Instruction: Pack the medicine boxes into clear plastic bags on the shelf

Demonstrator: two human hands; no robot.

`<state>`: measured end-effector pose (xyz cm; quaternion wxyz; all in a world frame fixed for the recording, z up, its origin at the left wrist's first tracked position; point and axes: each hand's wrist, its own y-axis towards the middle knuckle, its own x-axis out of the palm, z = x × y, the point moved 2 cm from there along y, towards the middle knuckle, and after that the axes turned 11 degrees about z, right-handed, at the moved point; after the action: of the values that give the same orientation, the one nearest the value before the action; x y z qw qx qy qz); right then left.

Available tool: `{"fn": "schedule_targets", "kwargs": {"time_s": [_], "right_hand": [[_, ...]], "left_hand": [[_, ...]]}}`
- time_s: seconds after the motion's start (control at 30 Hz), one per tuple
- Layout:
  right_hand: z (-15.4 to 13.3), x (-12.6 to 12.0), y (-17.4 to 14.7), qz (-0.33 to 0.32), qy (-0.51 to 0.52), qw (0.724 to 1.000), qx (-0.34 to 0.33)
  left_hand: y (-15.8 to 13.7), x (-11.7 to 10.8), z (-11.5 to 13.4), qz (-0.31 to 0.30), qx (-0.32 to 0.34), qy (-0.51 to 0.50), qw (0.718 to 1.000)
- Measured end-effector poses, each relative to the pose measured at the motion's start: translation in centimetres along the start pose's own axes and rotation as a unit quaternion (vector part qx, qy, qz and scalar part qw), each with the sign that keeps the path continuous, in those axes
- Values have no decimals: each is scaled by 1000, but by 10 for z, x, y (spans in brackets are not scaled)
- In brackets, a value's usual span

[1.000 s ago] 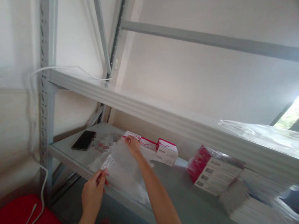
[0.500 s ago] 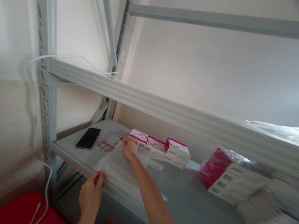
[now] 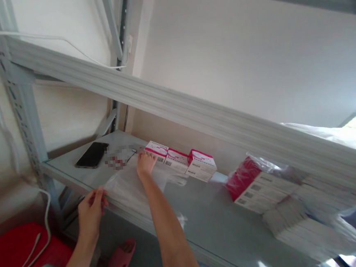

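Clear, thin plastic bag (image 3: 125, 195) lies spread flat along the front part of the grey metal shelf (image 3: 215, 219), between the person's two hands. Nearest, below the shelf, there are a pink slipper with holes (image 3: 123, 259) and a red, smooth object (image 3: 20, 246), on which a white cable (image 3: 47, 218) rests.

At the front edge of the shelf is the left hand (image 3: 90, 210). Its thumb and forefinger are pressed together and appear to pinch the near left corner of the bag. From this hand, the bag extends to the right and away. Its long axis seems to run roughly along the front edge, but the right forearm covers a part, so I cannot tell this surely.

The right hand (image 3: 146, 162) is farther in, at the far side of the bag, with its fingers curled. The fingertips are partly hidden, and I cannot tell whether they pinch the film. Both hands are near the bag, at opposite sides of it.

Just beyond the right hand, three white and pink cardboard boxes (image 3: 176, 161) stand in a row near the wall (image 3: 152, 123). A black, flat phone (image 3: 92, 155) lies to the left.
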<state>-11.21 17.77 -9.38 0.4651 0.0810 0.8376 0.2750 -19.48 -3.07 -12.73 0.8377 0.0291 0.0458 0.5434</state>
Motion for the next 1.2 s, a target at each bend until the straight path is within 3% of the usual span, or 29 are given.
{"fn": "schedule_targets", "kwargs": {"time_s": [0.1,0.17,0.23,0.3,0.37,0.4,0.5,0.6,0.7,0.8,0.9,1.2], "right_hand": [[-5,1,-3,1,3,1000,3],[-8,2,-6,1,0,1000,7],[-12,-2,-9,21,-2,1000,-21],[-14,-14,-12,52,-1,996,-76],[-13,-33,-14,81,2,991,-108],[-12,-45,-14,93,2,990,-108],[-2,-83,-15,117,-6,991,-67],[12,-105,-19,105,-16,994,-38],[29,-100,-28,54,-24,997,-40],[52,-82,-43,-21,-29,999,-15],[81,-74,-61,-32,-45,997,46],[145,-107,-90,-48,-46,994,90]], "left_hand": [[-2,-6,1,46,-48,-101,993],[-8,-9,7,95,-44,-123,987],[-15,-5,19,103,-13,-140,985],[-19,8,37,44,56,-137,988],[-16,31,57,-67,166,-89,980],[-11,44,66,-123,230,-47,964],[9,83,80,-209,392,66,894],[30,114,65,-263,474,160,825],[41,130,28,-327,480,238,778],[44,135,-4,-372,456,292,754],[46,135,-16,-375,451,312,747],[51,135,-14,-402,496,284,715]]}}
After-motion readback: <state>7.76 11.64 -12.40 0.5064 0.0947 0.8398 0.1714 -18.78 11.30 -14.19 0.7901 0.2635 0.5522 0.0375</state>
